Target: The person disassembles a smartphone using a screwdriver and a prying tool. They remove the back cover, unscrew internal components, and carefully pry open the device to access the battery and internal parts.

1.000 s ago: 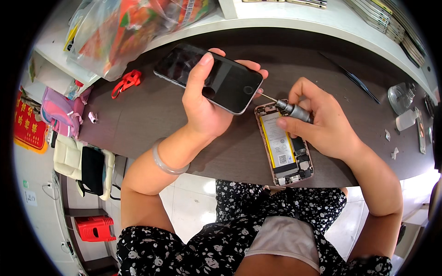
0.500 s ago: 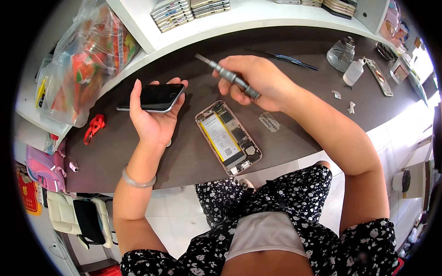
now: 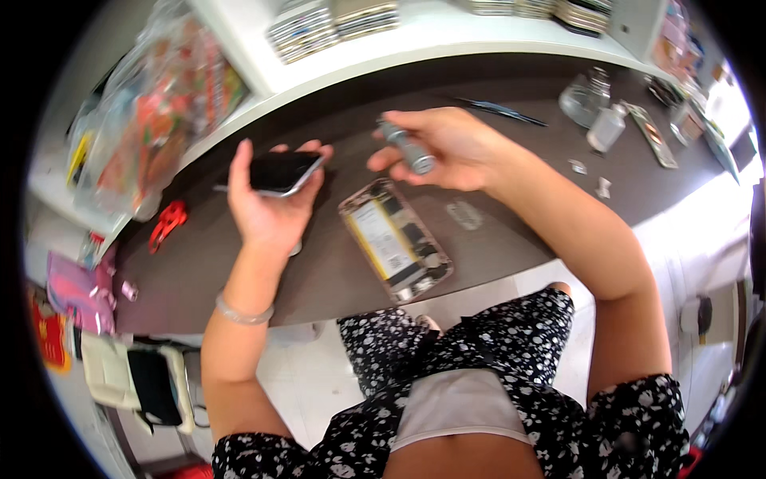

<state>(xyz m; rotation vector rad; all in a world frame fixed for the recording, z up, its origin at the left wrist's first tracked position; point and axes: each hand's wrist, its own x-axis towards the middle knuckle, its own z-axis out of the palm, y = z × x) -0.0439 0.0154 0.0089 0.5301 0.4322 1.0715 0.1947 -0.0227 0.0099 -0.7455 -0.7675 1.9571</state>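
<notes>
A dark-glass phone (image 3: 283,172) with a pale edge rests in my left hand (image 3: 275,209), which grips it between the thumb and the fingers. My right hand (image 3: 447,148) is closed round a grey metal-handled tool (image 3: 408,147) with a knurled grip. The tool's round butt faces me, and its narrow flat blade is out of sight now. Below and between my hands, an opened phone body (image 3: 396,243) lies on the table, its white battery with a yellow edge and its inner boards bare. The picture is somewhat blurred.
A perforated razor blade (image 3: 463,215) lies right of the phone body. Tweezers (image 3: 503,110), a glass bottle (image 3: 586,97), a white dropper bottle (image 3: 606,128) and a phone frame (image 3: 651,136) sit farther right. Left are a red strap (image 3: 167,224) and a plastic bag (image 3: 148,120).
My right hand has tilted the tool, so the blade that pointed to the far left no longer shows and the butt faces me. My left hand still holds the phone, shifted slightly.
</notes>
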